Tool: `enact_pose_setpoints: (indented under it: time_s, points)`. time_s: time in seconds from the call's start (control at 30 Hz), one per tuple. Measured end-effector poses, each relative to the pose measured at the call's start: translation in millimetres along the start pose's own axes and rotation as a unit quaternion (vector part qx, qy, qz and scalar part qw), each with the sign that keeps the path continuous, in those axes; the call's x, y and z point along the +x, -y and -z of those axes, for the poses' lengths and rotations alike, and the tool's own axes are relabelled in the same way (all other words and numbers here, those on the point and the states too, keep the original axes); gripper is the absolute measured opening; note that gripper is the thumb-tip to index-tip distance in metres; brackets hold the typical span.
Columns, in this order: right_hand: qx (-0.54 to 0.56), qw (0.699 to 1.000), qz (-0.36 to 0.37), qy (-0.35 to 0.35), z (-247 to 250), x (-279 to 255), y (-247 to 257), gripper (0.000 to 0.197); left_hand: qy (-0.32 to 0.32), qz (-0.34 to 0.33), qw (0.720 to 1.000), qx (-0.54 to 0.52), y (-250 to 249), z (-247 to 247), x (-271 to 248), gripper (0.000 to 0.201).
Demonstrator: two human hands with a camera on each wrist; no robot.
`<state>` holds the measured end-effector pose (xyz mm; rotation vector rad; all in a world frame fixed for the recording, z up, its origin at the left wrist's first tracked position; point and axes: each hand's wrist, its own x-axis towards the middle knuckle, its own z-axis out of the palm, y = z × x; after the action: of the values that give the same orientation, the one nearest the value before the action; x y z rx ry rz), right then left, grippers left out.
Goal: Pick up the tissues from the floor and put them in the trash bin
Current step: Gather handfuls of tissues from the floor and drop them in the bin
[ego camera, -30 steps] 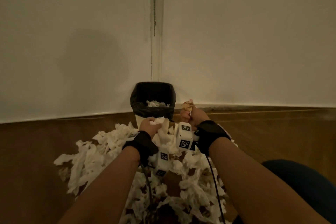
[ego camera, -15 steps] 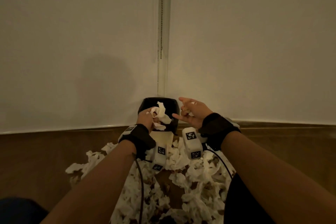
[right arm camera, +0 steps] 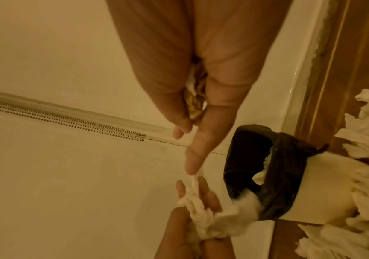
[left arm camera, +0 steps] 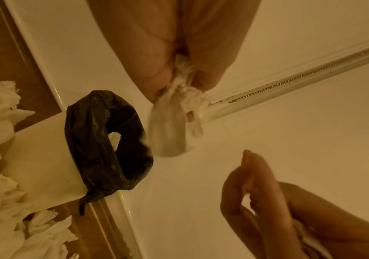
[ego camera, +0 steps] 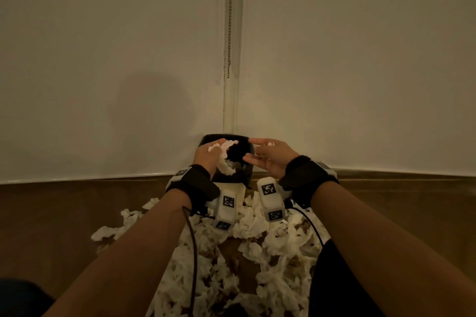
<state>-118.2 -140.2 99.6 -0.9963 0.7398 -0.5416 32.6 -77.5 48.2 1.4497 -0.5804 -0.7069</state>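
Left hand (ego camera: 210, 156) over black-lined trash bin (ego camera: 247, 147), fingers loosening around white tissue wad (ego camera: 226, 162), right hand (ego camera: 270, 156) beside it, fingers extended, a crumpled scrap (right arm camera: 195, 99) between them, tissues (ego camera: 257, 252) littering the floor

Two plain off-white walls (ego camera: 103, 46) meet in a corner, where a thin metal bead chain (ego camera: 230, 20) hangs down a pale vertical strip. A glossy white skirting board (left arm camera: 46, 57) runs along the brown wooden floor (ego camera: 51, 213) — dim, warm light throughout.
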Motion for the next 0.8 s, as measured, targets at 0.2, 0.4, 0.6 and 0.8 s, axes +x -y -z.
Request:
enact_pose_setpoints:
  time_s: [0.2,0.4,0.6,0.8]
  points:
    - [-0.065,0.996,0.048,-0.046,0.5,13.7,-6.4,0.029,-0.02,0.028,0.995,-0.099,7.2,3.8,8.2,0.022]
    - [-0.062,0.993,0.026,-0.098,-6.2,27.1,-8.8,0.059,-0.025,0.081,0.983,-0.164,3.3,5.0,12.5,0.026]
    - [-0.014,0.993,0.018,-0.117,-23.6,43.6,-12.4,0.042,-0.086,0.042,0.99,-0.102,-0.7,3.3,20.4,0.053]
    - [-0.04,0.987,0.079,-0.136,-23.6,72.4,-12.6,0.029,-0.149,0.04,0.982,-0.11,10.1,12.2,43.4,0.056]
